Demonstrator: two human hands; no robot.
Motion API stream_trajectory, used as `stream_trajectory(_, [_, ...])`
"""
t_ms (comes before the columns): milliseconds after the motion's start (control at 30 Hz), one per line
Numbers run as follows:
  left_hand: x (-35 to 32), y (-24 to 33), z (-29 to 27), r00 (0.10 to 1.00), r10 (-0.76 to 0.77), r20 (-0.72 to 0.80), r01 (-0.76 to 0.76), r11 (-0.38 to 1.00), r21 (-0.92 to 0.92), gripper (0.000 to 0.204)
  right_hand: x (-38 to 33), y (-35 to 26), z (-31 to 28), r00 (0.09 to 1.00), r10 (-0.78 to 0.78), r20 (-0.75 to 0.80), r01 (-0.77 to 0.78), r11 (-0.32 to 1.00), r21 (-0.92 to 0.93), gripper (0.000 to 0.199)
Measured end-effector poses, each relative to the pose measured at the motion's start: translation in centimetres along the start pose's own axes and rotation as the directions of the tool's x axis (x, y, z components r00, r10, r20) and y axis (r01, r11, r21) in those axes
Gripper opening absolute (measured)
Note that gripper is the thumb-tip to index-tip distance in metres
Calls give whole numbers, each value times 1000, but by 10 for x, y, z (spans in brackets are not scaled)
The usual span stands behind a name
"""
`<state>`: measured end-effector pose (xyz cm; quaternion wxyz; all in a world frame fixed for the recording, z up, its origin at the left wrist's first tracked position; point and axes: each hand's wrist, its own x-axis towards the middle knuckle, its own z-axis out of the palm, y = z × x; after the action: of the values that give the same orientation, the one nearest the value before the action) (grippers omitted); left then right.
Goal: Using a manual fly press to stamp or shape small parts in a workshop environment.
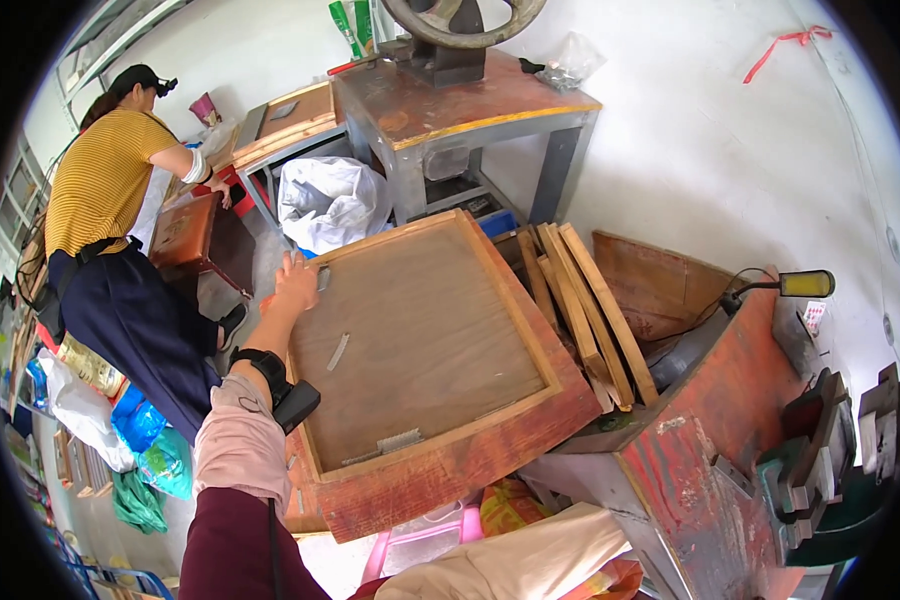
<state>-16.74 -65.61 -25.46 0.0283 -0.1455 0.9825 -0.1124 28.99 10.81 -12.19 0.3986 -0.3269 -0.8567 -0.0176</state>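
Observation:
My left hand (295,284) reaches to the far left corner of a shallow wooden frame (515,335) with a brown sheet inside it. Its fingers look spread over the corner rim, beside a small shiny strip (323,279); whether they touch the strip is unclear. A thin pale strip (339,352) lies on the sheet, and a ridged, staple-like strip (399,440) lies by the near edge. The frame sits tilted on a reddish wooden board (450,483). Nowhere does my right hand show; beige cloth (530,560) crosses the lower edge.
Wooden slats (595,315) lean right of the frame, by a red-brown bench (705,470) with a lamp (806,284). Behind stands a metal-legged table (470,105) with a handwheel press (455,40) and a white sack (332,205). At left, another person (120,180) bends over a brown box (195,240).

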Motion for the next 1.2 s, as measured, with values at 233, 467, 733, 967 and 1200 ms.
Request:
stream_trajectory(233, [-7, 1, -8, 997, 57, 42, -60, 996, 66, 46, 2, 1, 0, 999, -54, 4, 54, 998, -40, 29])
stream_trajectory(467, [-32, 8, -10, 958, 227, 174, -225, 974, -36, 35, 3, 2, 1, 999, -51, -9, 51, 997, -58, 28])
stream_trajectory(733, [-60, 8, -14, 949, 295, 109, -252, 922, -294, 46, 0, 3, 0, 998, -61, -16, 61, 998, -12, 27])
stream_trajectory(967, [-61, 3, 17, 961, 258, -99, -277, 889, -365, 54, -8, -1, 3, 987, 142, 75, -145, 989, 41, 29])
stream_trajectory(1200, [-83, 33, -29, 953, 298, -49, -217, 565, -796, 41, 1, -19, -4, 985, 148, 89, -154, 986, 61, 9])
